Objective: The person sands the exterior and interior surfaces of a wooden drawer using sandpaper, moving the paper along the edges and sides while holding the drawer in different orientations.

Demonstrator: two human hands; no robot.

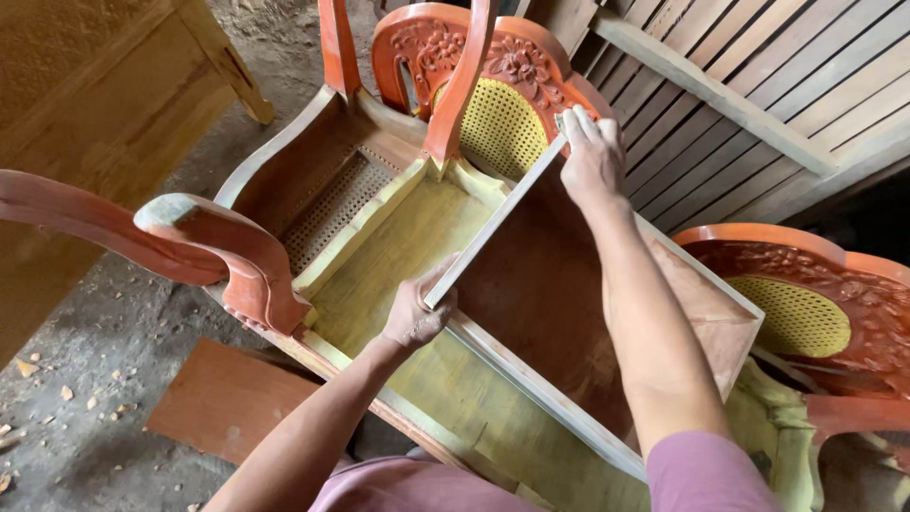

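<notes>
Wood shavings [38, 379] were scattered over the grey floor at eight o'clock, beside a flat reddish board [223, 398]. Two curved orange-red chair legs [190, 242] were seen jutting in from nine o'clock, part of an upturned carved chair [379, 190] with a yellow-primed seat frame. Inside that frame a strip of woven cane [332, 204] was visible at ten o'clock, and bare yellowish wood lay open at the centre. The left hand [415, 308] was closed around the near lower corner of a brown plywood panel [540, 284] edged in pale wood, fingers curled under its rim. The panel was held tilted over the frame, running from the centre towards four o'clock. The right hand [592, 156] was clasped over the panel's upper corner at one o'clock, fingers wrapped over the edge. Behind it the carved chair back with yellow cane was partly hidden. A second carved chair [815, 303] stood at three o'clock, before a slatted wooden wall [758, 85].
</notes>
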